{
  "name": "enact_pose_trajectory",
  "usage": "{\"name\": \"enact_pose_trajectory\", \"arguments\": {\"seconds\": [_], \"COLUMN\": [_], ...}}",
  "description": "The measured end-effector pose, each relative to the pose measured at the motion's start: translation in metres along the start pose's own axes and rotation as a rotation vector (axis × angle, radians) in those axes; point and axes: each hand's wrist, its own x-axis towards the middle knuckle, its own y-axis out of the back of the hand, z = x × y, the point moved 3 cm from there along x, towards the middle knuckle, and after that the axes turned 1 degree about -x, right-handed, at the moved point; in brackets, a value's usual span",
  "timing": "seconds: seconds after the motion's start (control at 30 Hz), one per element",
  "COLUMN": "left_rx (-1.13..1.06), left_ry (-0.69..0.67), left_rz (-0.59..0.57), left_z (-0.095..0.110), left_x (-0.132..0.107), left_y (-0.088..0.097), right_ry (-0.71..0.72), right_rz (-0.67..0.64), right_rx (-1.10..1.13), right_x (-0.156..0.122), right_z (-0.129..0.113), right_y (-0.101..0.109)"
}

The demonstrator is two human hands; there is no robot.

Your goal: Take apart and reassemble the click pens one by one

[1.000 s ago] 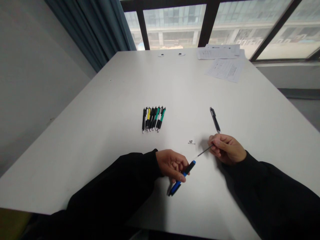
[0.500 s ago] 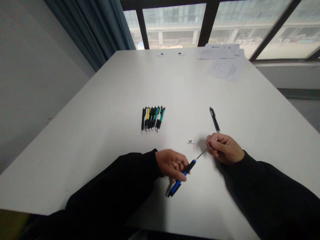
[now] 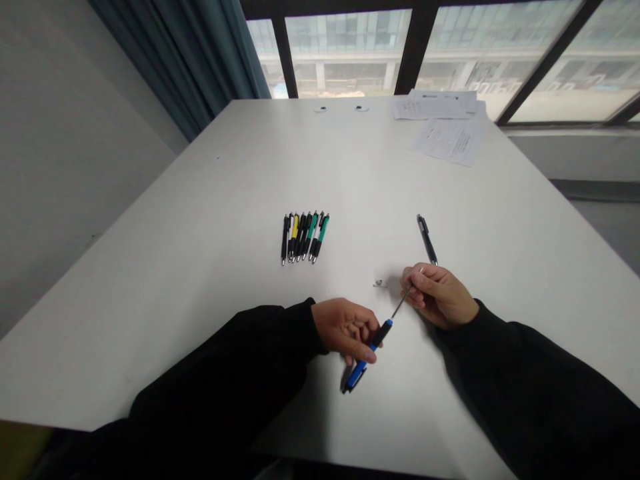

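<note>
The left hand (image 3: 346, 331) is closing its fingers round the blue pen barrel (image 3: 356, 375), while the right hand (image 3: 440, 298) is pinching a thin refill (image 3: 403, 303), seemingly entering the barrel's mouth. Just beyond the right hand, a black pen (image 3: 428, 241) is lying. Bare table (image 3: 200, 280) is spreading leftward, and both forearms are lying low.

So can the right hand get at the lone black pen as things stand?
Probably yes: the black pen lies just beyond the right hand on the table, nothing between them. But its fingers are pinching the thin refill, so it likely must release that first.
</note>
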Motion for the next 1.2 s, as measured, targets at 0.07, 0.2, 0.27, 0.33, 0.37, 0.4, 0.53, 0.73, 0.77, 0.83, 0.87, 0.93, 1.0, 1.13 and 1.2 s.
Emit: {"name": "enact_pose_trajectory", "arguments": {"seconds": [0.07, 0.2, 0.27, 0.33, 0.37, 0.4, 0.53, 0.73, 0.77, 0.83, 0.87, 0.93, 1.0, 1.13, 1.2], "left_rx": [0.004, -0.022, -0.04, -0.042, -0.038, -0.032, -0.034, -0.027, -0.028, -0.026, -0.022, -0.016, -0.021, -0.046, -0.038], "left_ry": [-0.002, -0.026, -0.046, -0.056, -0.057, -0.056, -0.068, -0.068, -0.064, -0.058, -0.055, -0.056, -0.063, -0.085, -0.088], "left_rz": [0.002, 0.029, 0.038, 0.037, 0.037, 0.039, 0.051, 0.069, 0.068, 0.067, 0.07, 0.082, 0.093, 0.09, 0.088], "left_z": [0.001, 0.004, 0.005, 0.006, 0.005, 0.005, 0.002, 0.004, 0.005, 0.006, 0.006, 0.005, 0.003, 0.001, 0.001], "left_x": [0.0, 0.0, 0.001, 0.001, 0.002, 0.002, 0.003, 0.002, 0.002, 0.002, 0.002, 0.003, 0.004, 0.006, 0.005], "left_y": [-0.001, 0.0, 0.0, 0.001, 0.001, 0.002, 0.003, 0.001, 0.001, 0.0, 0.0, 0.001, 0.002, 0.003, 0.003], "right_ry": [0.001, 0.019, 0.018, 0.006, 0.001, -0.007, -0.041, -0.024, -0.025, -0.027, -0.027, -0.028, -0.034, -0.066, -0.063], "right_rz": [0.0, -0.03, -0.098, -0.173, -0.202, -0.226, -0.281, -0.254, -0.243, -0.221, -0.214, -0.203, -0.194, -0.16, -0.145], "right_rx": [0.011, -0.052, -0.156, -0.27, -0.317, -0.35, -0.293, -0.191, -0.195, -0.209, -0.213, -0.207, -0.174, -0.149, -0.184], "right_x": [0.001, 0.0, -0.001, -0.003, -0.004, -0.005, -0.007, -0.008, -0.008, -0.009, -0.009, -0.009, -0.008, -0.009, -0.009], "right_z": [0.001, 0.005, 0.008, 0.012, 0.013, 0.014, 0.017, 0.016, 0.016, 0.014, 0.013, 0.011, 0.01, 0.011, 0.011], "right_y": [0.001, 0.001, -0.001, -0.003, -0.004, -0.004, -0.003, -0.001, -0.002, -0.004, -0.006, -0.008, -0.01, -0.01, -0.01]}}
